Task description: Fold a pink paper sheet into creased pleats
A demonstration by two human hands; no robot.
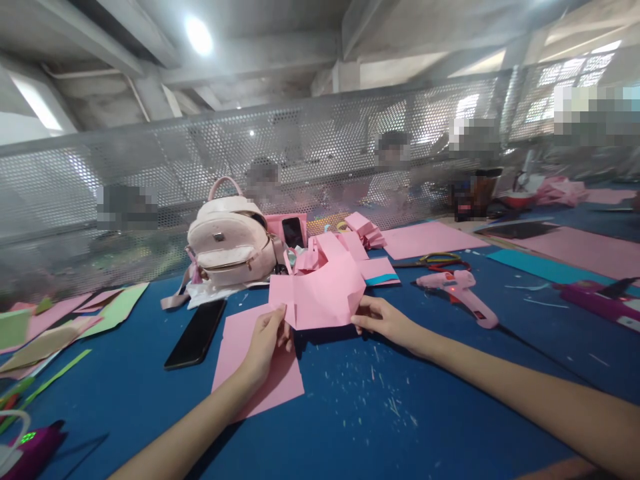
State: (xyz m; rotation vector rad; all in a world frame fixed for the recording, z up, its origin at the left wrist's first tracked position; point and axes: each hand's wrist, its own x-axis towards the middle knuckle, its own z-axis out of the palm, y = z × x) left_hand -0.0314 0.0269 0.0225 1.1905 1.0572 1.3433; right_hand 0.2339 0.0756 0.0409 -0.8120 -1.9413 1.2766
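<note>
Both hands hold up a cut and creased piece of pink paper (325, 297) above the blue table. My left hand (270, 337) pinches its lower left corner, thumb on the near face. At the lower right corner, my right hand (375, 317) grips the edge between thumb and fingers. Beneath my left hand lies a flat pink sheet (235, 373). Behind the held piece are folded pink paper scraps (365, 230). A pink glue gun (460, 291) with a lit red light rests to the right of my right hand, and scissors (435, 260) lie just beyond it.
A black phone (196, 333) lies left of the pink sheet, before a pale pink backpack (233, 240). Coloured paper (110, 310) is piled at far left. Purple devices sit at the lower left (37, 453) and right (600, 303). A perforated metal screen (175, 167) stands behind.
</note>
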